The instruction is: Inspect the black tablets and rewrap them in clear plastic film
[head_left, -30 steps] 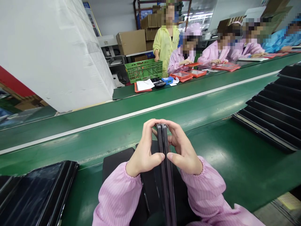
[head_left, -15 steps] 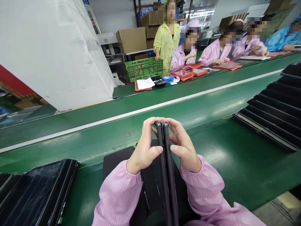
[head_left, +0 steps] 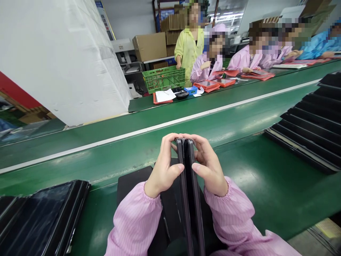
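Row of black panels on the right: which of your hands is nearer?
Right. The right hand, on one dark slab, is left of the black panels, with green surface between; the left hand, on the other slab, is farther left.

The head camera looks forward and down from close behind left hand (head_left: 165, 170) and right hand (head_left: 209, 168), across the bench (head_left: 282, 188) toward co-workers (head_left: 189, 48).

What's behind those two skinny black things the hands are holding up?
Behind the dark slabs, more flat black pieces lie on the green table. The slabs, left hand and pink sleeves cover parts of them, so I can't tell how many.
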The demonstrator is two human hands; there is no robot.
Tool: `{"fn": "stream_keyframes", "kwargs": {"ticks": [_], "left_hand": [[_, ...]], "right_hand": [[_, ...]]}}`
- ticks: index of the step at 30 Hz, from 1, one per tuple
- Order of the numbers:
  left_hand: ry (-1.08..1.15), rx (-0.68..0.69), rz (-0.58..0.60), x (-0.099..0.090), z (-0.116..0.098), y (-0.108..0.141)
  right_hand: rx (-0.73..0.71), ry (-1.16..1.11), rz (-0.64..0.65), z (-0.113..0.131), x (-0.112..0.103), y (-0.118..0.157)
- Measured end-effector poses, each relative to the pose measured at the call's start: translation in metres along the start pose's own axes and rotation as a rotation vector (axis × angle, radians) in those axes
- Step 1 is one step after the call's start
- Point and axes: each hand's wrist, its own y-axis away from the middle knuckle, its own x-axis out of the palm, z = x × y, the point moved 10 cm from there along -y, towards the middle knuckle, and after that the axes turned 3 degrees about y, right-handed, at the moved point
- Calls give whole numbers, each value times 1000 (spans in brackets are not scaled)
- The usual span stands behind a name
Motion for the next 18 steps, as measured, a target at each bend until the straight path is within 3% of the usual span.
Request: {"fn": "stream_keyframes", "kwargs": {"ticks": [18], "left_hand": [[-6,39,-17,2,-9,1]], "right_hand": [[-3,42,39,6,6,3]]}}
